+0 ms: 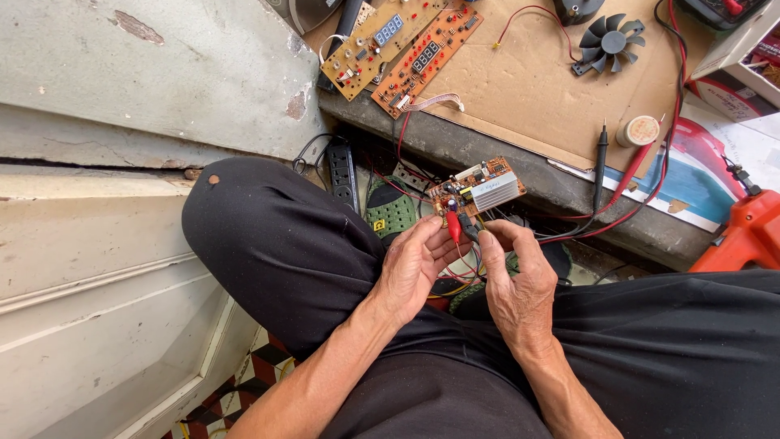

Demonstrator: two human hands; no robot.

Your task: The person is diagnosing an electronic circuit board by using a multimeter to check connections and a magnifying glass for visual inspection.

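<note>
A small orange circuit board (476, 188) with a ribbed silver heat sink hangs just above my knees, wires trailing from it. My left hand (416, 264) pinches a red clip (453, 228) at the board's near edge. Right beside it, my right hand (517, 286) grips a black clip (469, 228) on the same edge. Red and black leads (617, 207) run from the clips off to the right. My legs in black trousers fill the lower part of the view.
Two long orange display boards (406, 45) lie on a cardboard sheet (536, 89) at the top, with a black fan (609, 41), a black probe (600, 158) and a solder spool (639, 131). A black power strip (342, 172) sits below. An orange tool (747, 232) is at right.
</note>
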